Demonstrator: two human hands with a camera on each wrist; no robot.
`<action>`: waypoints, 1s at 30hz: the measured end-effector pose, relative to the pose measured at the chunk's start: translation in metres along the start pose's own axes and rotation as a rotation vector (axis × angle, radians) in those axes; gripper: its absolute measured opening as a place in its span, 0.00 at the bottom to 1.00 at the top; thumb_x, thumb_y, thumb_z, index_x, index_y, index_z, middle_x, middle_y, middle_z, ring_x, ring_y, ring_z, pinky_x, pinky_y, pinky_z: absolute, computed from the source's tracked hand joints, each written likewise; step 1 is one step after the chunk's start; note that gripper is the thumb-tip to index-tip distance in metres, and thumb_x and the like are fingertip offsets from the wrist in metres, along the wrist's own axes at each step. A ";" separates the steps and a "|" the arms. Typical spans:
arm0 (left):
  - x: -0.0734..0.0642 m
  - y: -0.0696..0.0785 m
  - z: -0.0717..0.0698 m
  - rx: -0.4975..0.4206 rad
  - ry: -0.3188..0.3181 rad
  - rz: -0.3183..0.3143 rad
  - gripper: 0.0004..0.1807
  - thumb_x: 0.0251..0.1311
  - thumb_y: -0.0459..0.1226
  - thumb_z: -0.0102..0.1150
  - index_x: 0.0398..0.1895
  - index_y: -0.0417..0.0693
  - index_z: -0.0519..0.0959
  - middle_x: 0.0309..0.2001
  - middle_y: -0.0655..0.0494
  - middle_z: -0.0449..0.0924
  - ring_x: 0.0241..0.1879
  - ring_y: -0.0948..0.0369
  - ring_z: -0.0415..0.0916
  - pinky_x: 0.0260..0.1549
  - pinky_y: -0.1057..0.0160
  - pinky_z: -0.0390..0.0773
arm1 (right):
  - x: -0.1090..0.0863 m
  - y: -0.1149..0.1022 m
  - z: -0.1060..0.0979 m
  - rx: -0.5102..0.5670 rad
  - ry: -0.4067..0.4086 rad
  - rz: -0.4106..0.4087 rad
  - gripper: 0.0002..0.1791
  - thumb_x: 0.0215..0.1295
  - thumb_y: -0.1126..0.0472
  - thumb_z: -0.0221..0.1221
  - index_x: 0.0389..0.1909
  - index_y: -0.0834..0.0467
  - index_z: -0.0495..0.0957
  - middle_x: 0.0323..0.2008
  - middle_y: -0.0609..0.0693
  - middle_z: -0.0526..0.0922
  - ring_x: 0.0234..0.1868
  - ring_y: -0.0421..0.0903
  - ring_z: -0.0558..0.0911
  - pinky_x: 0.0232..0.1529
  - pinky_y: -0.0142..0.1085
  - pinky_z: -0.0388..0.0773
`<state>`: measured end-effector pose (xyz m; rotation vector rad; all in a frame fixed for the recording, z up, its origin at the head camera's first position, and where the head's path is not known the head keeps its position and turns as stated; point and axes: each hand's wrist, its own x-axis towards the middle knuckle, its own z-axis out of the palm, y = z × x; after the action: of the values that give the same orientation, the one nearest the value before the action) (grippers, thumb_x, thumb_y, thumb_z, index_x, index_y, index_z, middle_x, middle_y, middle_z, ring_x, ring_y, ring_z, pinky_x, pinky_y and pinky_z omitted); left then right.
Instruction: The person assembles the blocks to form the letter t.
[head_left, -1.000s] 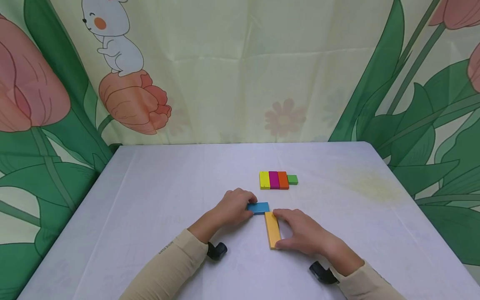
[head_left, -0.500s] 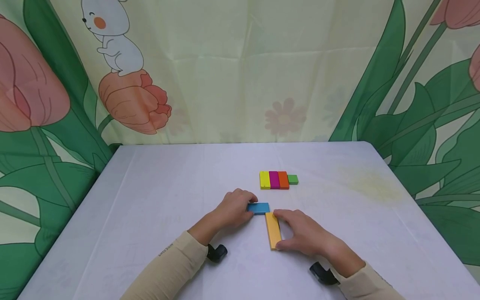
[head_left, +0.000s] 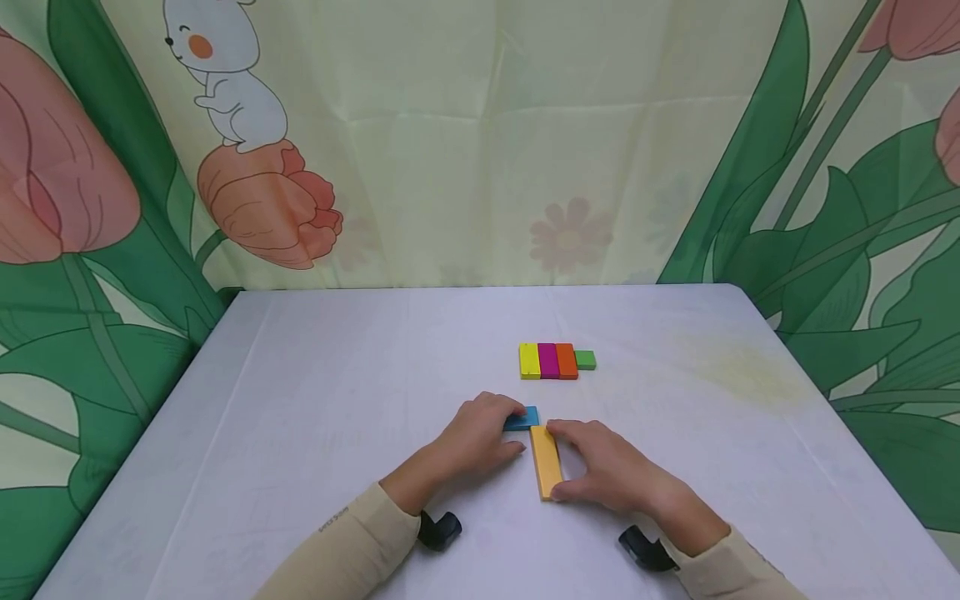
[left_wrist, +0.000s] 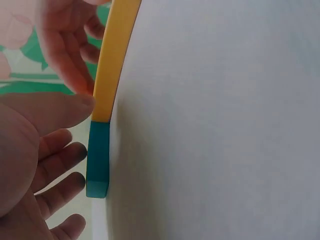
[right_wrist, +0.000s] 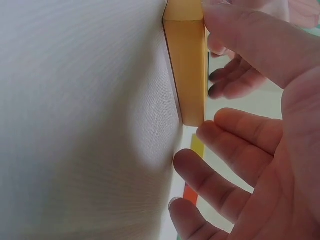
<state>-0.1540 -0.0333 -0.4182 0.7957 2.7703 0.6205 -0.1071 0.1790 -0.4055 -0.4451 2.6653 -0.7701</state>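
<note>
A flat blue block (head_left: 527,422) lies crosswise on the white table, its right end at the top of a long amber-yellow block (head_left: 546,463). My left hand (head_left: 478,435) reaches over the blue block with its fingertips at the far side, partly covering it. The left thumb stands apart from it on the near side. My right hand (head_left: 611,468) holds the amber-yellow block lengthwise, index finger by the far end and thumb at the near end. In the left wrist view, the blue block (left_wrist: 98,157) and the amber-yellow block (left_wrist: 114,60) appear to meet end to end.
Farther back, yellow (head_left: 529,361), purple (head_left: 548,361) and orange (head_left: 566,361) blocks sit side by side, with a smaller green block (head_left: 586,360) at their right. A printed cloth (head_left: 465,167) hangs behind the table (head_left: 337,350).
My left hand has shifted slightly right over the blue block, and its thumb has come off the near edge. The right hand and the amber-yellow block have stayed almost still.
</note>
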 end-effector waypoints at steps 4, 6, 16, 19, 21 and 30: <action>-0.002 0.004 0.001 -0.006 0.033 0.014 0.25 0.58 0.47 0.72 0.56 0.48 0.81 0.52 0.58 0.81 0.54 0.58 0.72 0.55 0.55 0.73 | 0.000 0.001 0.000 -0.001 0.002 -0.012 0.46 0.49 0.46 0.77 0.68 0.58 0.71 0.64 0.49 0.75 0.61 0.51 0.72 0.62 0.51 0.71; -0.001 0.005 0.002 -0.015 0.042 0.006 0.26 0.57 0.49 0.72 0.56 0.48 0.81 0.51 0.59 0.82 0.53 0.58 0.72 0.53 0.56 0.73 | 0.000 0.002 0.000 -0.003 0.003 -0.019 0.46 0.49 0.46 0.77 0.68 0.58 0.71 0.64 0.50 0.75 0.61 0.51 0.72 0.62 0.52 0.71; 0.001 0.010 0.010 -0.034 0.076 -0.049 0.30 0.53 0.52 0.74 0.57 0.48 0.80 0.50 0.59 0.80 0.51 0.60 0.72 0.50 0.57 0.74 | 0.000 0.004 0.000 0.003 0.004 -0.038 0.46 0.50 0.47 0.76 0.68 0.59 0.71 0.64 0.51 0.75 0.61 0.52 0.72 0.61 0.52 0.71; 0.000 0.011 0.011 -0.032 0.082 -0.054 0.30 0.53 0.52 0.74 0.57 0.48 0.80 0.50 0.59 0.80 0.52 0.59 0.72 0.50 0.57 0.74 | 0.000 0.004 0.000 0.007 0.003 -0.039 0.46 0.50 0.47 0.76 0.69 0.59 0.71 0.64 0.51 0.75 0.61 0.52 0.72 0.61 0.52 0.71; 0.000 0.011 0.012 -0.035 0.087 -0.055 0.30 0.54 0.52 0.74 0.57 0.48 0.80 0.51 0.59 0.80 0.52 0.59 0.72 0.51 0.56 0.74 | 0.000 0.005 0.000 0.007 0.004 -0.050 0.46 0.50 0.47 0.76 0.69 0.60 0.70 0.64 0.52 0.74 0.62 0.53 0.72 0.62 0.52 0.70; -0.002 0.014 0.011 -0.036 0.090 -0.060 0.32 0.54 0.51 0.74 0.59 0.47 0.80 0.53 0.57 0.80 0.54 0.57 0.72 0.51 0.54 0.74 | 0.002 0.008 0.001 0.012 0.008 -0.085 0.46 0.51 0.47 0.75 0.69 0.61 0.70 0.65 0.52 0.74 0.62 0.53 0.72 0.62 0.52 0.71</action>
<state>-0.1424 -0.0200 -0.4219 0.6912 2.8430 0.7088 -0.1100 0.1843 -0.4112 -0.5565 2.6627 -0.8132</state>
